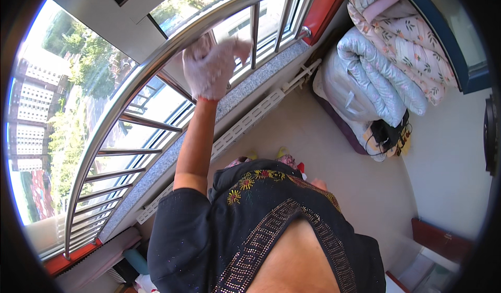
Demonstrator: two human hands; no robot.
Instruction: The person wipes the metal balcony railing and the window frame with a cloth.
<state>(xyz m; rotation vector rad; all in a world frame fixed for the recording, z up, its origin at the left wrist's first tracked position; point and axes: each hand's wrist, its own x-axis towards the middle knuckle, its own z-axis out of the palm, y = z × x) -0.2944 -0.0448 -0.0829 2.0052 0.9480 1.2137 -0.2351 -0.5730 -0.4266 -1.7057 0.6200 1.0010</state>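
My left hand (211,67), in a fuzzy pale pink glove with a red cuff edge, is reached out to the window. It overlaps the curved stainless steel handrail (152,64) and its fingers point towards an upright metal bar (254,38). The fingers are blurred, so I cannot see whether they grip the bar or only touch it. Behind the glove is the window frame and glass. Only a small piece of my right hand (320,183) shows beside my waist; my dark, beaded top (270,210) covers the rest. Near it hangs a small red and white thing (301,168).
A speckled stone sill (266,64) runs below the railing, with a white radiator (250,124) under it. Folded quilts (375,73) are piled on the right beside a dark-framed glass panel (438,30). Black cables (385,134) lie at the pile's end. Trees and buildings show outside.
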